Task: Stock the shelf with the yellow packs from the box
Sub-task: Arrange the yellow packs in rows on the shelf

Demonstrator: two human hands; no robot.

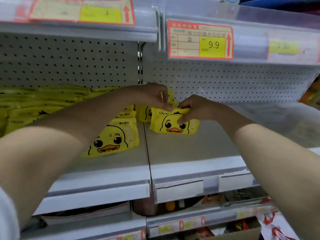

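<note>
Curling over the top seam of one pack [173, 124], the fingers of the right hand [199, 108] close on it from the pack's 2 o'clock. The thumb presses the duck face at 3 o'clock, so the grip is firm. The left hand [150, 96] meets the same seam at 11 o'clock, fingers bent, with thumb and forefinger tips pinching the corner. The pack stands upright with its bottom edge on the shelf [190, 153], just right of the joint between two shelf boards.

At the pack's 9 o'clock, just beside it, a row [129, 113] of like packs stands one behind another. A leaning pack [114, 139] at 7 o'clock fronts the row, tilted back. Farther out at 9 o'clock a pile [34, 103] of flat packs fills the shelf's left end.

The shelf is pale grey metal, backed by a white pegboard [69, 63]. At 1 o'clock overhead, the upper shelf edge carries a price tag [200, 39] reading 9.9. At 6 o'clock, lower shelves [225, 220] hold red-and-white goods too blurred to name.

Both forearms are bare and reach up and inward, the left from the frame's 8 o'clock and the right from 4 o'clock, converging on the pack. The left wrist bends down with the hand arched above the seam, and its forearm crosses in front of the pile. A white sleeve [5, 213] shows at 7 o'clock.
</note>
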